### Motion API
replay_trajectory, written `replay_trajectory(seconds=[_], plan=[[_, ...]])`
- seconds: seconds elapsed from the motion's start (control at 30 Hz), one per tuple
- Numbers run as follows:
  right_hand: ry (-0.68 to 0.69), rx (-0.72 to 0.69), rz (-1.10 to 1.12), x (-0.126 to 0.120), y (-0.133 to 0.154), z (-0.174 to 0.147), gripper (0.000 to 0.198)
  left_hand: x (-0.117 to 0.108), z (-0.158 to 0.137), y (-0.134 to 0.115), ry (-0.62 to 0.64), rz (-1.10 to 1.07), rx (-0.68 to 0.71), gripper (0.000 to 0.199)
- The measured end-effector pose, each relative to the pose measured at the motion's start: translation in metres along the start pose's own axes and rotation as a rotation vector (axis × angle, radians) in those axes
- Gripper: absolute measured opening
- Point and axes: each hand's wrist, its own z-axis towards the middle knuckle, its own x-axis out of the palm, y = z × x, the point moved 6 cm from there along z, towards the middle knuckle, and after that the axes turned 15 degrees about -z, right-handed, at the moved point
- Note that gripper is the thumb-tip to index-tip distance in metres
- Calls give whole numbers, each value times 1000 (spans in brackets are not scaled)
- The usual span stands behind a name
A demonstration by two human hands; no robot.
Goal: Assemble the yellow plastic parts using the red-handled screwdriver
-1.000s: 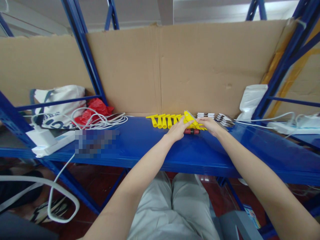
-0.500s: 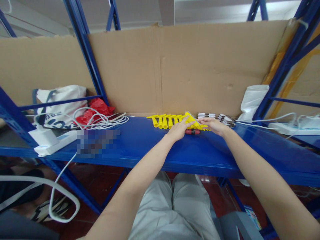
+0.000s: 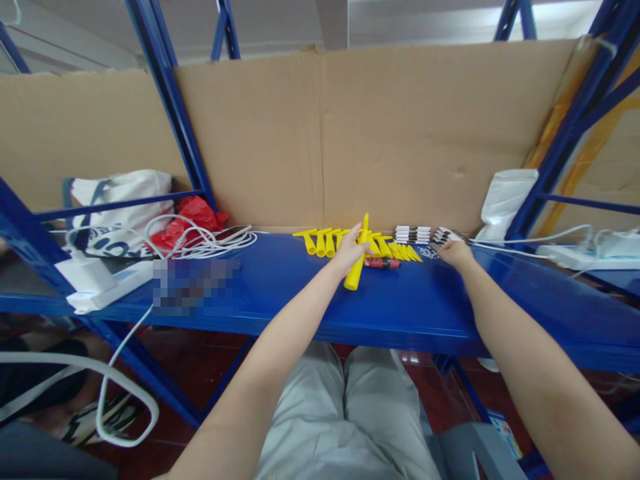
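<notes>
My left hand (image 3: 351,252) is closed around a yellow plastic handle (image 3: 355,275). The handle's hollow, wider end points down toward me, and its top rises above the fingers. My right hand (image 3: 454,253) is at the right side, fingers bent down against a fanned stack of black-and-white flat pieces (image 3: 442,235). What its fingertips pinch, if anything, is hidden. Several yellow T-shaped handles (image 3: 321,244) lie in a row behind my left hand, and smaller yellow wedge pieces (image 3: 406,253) lie between the hands. Beside my right fingers are small silvery bits (image 3: 429,253).
A dark red screwdriver-like tool (image 3: 384,264) lies before the wedges. Another stack of white-and-black pieces (image 3: 413,234) stands near the cardboard wall (image 3: 400,133). Coiled white cable (image 3: 200,243), a power strip (image 3: 113,291) and a cloth bag (image 3: 125,200) occupy the left.
Both hands were together on a yellow piece. Now my left hand holds a yellow handle alone, tipped upright and nearer me, while my right hand has let go and moved right to the fanned stack.
</notes>
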Motion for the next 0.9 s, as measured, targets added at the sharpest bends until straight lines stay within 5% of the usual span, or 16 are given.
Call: replay_trajectory(seconds=[0.17,0.37,0.9], plan=[[87,17,-191,2,2,-6,13,-3,-3,3,-81,-292,-184,74],[126,-18,-246,6,7,-9,17,-3,-2,10,-84,-389,-318,75],[117,-59,-342,-4,24,-25,29,-3,-5,11,-91,-404,-344,79]])
